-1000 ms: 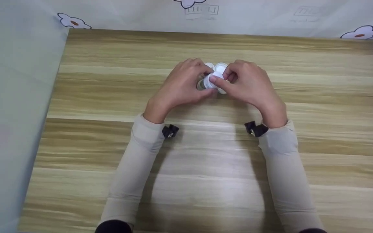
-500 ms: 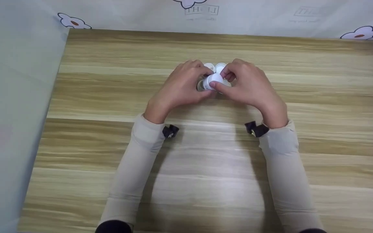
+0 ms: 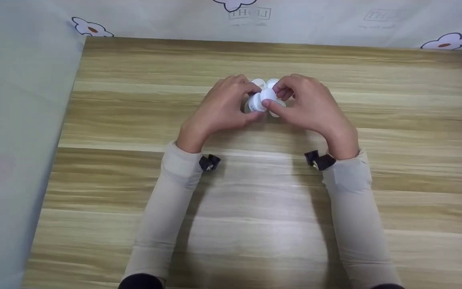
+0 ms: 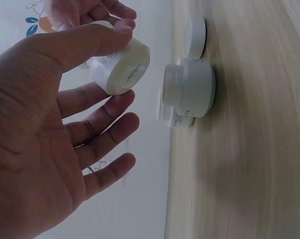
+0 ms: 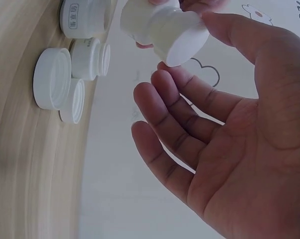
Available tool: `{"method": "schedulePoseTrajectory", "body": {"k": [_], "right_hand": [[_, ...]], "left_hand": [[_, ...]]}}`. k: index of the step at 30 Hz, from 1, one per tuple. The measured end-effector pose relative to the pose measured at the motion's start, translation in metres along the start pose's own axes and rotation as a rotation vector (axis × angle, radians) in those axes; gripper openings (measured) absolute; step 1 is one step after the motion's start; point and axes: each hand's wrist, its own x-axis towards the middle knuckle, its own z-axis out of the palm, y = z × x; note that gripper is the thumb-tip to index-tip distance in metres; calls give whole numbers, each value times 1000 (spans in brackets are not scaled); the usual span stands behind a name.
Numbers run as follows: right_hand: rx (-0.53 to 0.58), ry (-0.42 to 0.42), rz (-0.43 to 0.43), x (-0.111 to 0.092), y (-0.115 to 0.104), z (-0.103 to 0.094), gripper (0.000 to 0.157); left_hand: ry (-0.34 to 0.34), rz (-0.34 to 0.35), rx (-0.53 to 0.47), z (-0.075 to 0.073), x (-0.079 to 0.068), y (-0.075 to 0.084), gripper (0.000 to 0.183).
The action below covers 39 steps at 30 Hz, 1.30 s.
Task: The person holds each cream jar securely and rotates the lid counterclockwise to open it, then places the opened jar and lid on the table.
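Above the table, my left hand (image 3: 225, 104) pinches a small white cream jar (image 4: 121, 67) between thumb and fingers, its base facing the left wrist camera. My right hand (image 3: 309, 98) pinches a white round lid (image 5: 182, 39) with thumb and forefinger. In the right wrist view the lid is tilted right at the jar's mouth end; in the head view it overlaps the jar's upper right. The remaining right fingers are loosely bent beside it. Below the hands, a larger white jar (image 4: 195, 87) without its lid stands on the table.
A smaller white jar (image 5: 85, 59) stands beside the larger one. Two white lids, one larger (image 5: 53, 78) and one smaller (image 5: 73, 102), lie with hollow sides up on the wood-grain table (image 3: 247, 192). A pale curtain with flower prints (image 3: 319, 24) borders the far edge.
The held jar has shifted slightly left and the lid slightly up, so they look more distinct. More of the things on the table shows under the right hand.
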Motion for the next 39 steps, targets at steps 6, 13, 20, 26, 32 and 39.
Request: {"method": "schedulePoseTrajectory", "body": {"k": [6, 13, 20, 26, 32, 39], "right_hand": [[40, 4, -6, -1, 0, -3, 32], [9, 9, -11, -3, 4, -8, 40], [13, -20, 38, -4, 9, -12, 30], [39, -33, 90, -6, 12, -15, 31], [36, -90, 71, -8, 13, -17, 34], [29, -93, 69, -8, 13, -18, 33]], "left_hand": [[-18, -17, -8, 0, -2, -2, 45], [-52, -23, -15, -1, -1, -3, 43], [-81, -41, -33, -1, -1, -3, 41], [-95, -48, -36, 1, -1, -1, 38], [-72, -31, -14, -2, -1, 2, 39], [-57, -10, -40, -5, -4, 1, 44]]}}
